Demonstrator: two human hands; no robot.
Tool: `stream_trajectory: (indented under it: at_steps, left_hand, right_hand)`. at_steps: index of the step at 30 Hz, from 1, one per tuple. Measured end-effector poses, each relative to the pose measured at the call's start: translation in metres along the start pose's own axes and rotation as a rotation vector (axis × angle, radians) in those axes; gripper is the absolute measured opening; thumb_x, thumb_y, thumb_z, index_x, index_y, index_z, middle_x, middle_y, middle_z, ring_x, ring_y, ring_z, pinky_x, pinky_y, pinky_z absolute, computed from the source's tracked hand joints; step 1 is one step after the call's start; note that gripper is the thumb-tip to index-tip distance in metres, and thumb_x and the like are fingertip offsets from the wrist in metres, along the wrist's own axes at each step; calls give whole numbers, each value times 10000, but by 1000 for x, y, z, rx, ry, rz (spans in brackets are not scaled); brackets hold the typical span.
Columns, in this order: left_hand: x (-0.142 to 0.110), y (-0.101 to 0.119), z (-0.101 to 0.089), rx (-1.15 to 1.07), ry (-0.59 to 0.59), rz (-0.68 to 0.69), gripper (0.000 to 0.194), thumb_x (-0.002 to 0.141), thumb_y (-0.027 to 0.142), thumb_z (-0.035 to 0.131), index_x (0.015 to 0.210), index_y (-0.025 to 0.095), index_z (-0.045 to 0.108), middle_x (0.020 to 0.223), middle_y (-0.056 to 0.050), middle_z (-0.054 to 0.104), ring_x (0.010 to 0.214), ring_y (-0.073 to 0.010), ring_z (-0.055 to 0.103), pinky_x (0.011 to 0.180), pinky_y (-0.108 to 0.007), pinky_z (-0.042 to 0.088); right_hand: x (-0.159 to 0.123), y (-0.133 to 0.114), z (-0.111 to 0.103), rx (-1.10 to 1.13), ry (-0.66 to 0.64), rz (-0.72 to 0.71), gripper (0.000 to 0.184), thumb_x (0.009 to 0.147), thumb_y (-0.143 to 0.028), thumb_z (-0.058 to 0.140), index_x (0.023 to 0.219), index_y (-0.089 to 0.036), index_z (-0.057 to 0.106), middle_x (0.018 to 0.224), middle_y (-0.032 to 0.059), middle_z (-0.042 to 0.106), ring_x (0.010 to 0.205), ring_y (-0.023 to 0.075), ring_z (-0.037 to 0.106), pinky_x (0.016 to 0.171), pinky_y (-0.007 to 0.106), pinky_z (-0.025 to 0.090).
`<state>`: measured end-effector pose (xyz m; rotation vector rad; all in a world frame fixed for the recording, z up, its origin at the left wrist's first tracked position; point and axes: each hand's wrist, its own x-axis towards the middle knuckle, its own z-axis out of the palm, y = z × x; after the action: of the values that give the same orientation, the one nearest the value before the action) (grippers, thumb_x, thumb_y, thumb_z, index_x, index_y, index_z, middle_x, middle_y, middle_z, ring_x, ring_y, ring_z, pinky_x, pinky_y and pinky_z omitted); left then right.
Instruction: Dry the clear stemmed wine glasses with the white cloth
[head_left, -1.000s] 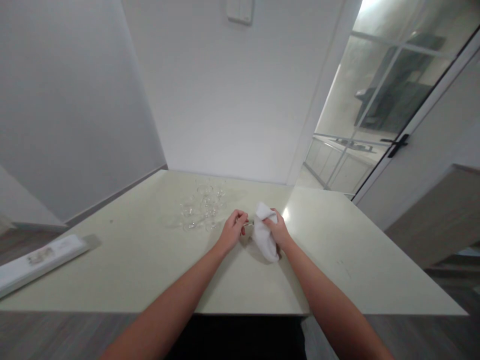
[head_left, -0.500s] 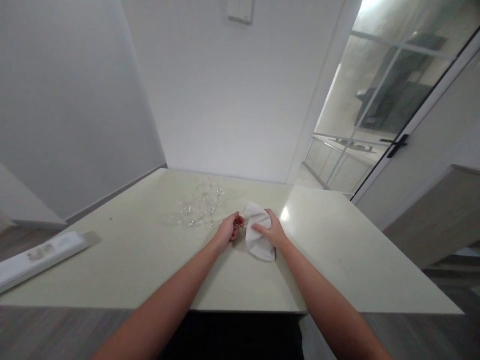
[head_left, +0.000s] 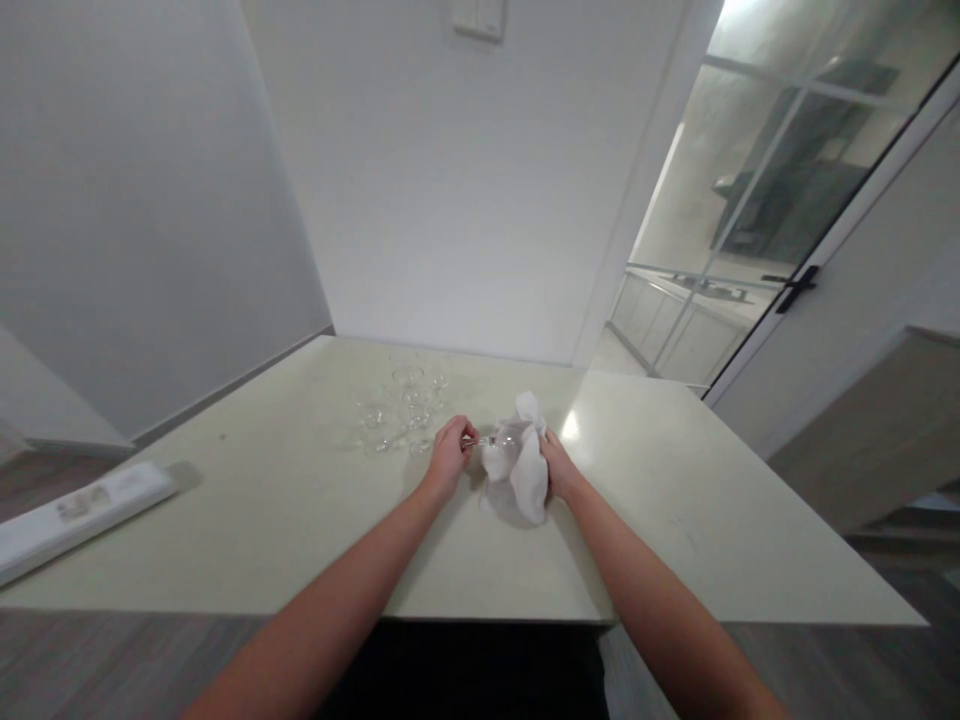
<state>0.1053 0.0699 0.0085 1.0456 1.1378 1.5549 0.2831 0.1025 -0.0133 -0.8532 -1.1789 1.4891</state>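
Observation:
My left hand [head_left: 452, 447] is closed round the stem of a wine glass [head_left: 508, 438], which it holds tilted sideways above the table. The glass's clear bowl points right and rests against a white cloth [head_left: 531, 470]. My right hand [head_left: 556, 464] grips that cloth from the right side, and its fingers are partly hidden behind the fabric. Part of the cloth hangs down toward the tabletop. Left of my hands stands a group of several clear glasses [head_left: 409, 405], close together on the table.
The pale table [head_left: 300, 540] reaches the wall at the back. A long white box-like object [head_left: 82, 510] lies at its left edge. A glass-paned door with a black handle [head_left: 798, 289] stands at the right. A white switch panel [head_left: 478, 18] is on the wall.
The cloth has opened away from the glass, so its bowl now shows. My right hand has moved slightly down and behind the cloth; my left hand has shifted slightly left and up.

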Motion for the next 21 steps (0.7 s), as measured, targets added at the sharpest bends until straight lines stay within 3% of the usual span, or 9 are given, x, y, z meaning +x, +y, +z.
stream_trajectory:
  at_steps: [3, 5, 9, 15, 21]
  left_hand:
    - [-2, 2, -1, 58, -81, 18, 304, 806, 416, 453, 620, 176, 446, 566, 35, 465, 404, -53, 298, 388, -191, 193]
    - [-5, 4, 0, 122, -144, 50, 312, 811, 416, 461, 617, 172, 467, 560, 30, 451, 434, -64, 329, 399, -194, 211]
    - [-11, 8, 3, 161, -206, 107, 340, 826, 450, 475, 635, 169, 481, 561, 34, 426, 466, -73, 348, 419, -201, 231]
    - [-9, 5, 0, 199, -206, 152, 343, 847, 449, 462, 646, 171, 477, 541, 46, 404, 454, -72, 352, 430, -211, 246]
    - [-10, 6, 1, 194, -213, 133, 329, 840, 438, 467, 645, 173, 472, 533, 49, 408, 444, -70, 358, 429, -211, 247]
  right_hand:
    - [-3, 1, -3, -125, -190, -22, 369, 577, -337, 756, 901, -184, 668, 793, 29, 699, 755, 195, 632, 667, 286, 501]
    - [-3, 3, -8, -145, -230, -37, 331, 562, -341, 752, 846, -191, 670, 768, 30, 687, 781, 204, 629, 702, 307, 507]
    - [-2, 10, -19, -184, -165, -90, 294, 551, -358, 740, 796, -218, 657, 761, 18, 662, 828, 209, 616, 771, 326, 505]
    - [-2, 18, -26, -286, -85, -107, 266, 555, -342, 715, 754, -190, 625, 737, 5, 644, 796, 198, 585, 832, 325, 467]
    - [3, 20, -31, -305, -160, -80, 250, 546, -343, 719, 721, -192, 624, 678, -10, 631, 722, 178, 569, 738, 303, 482]
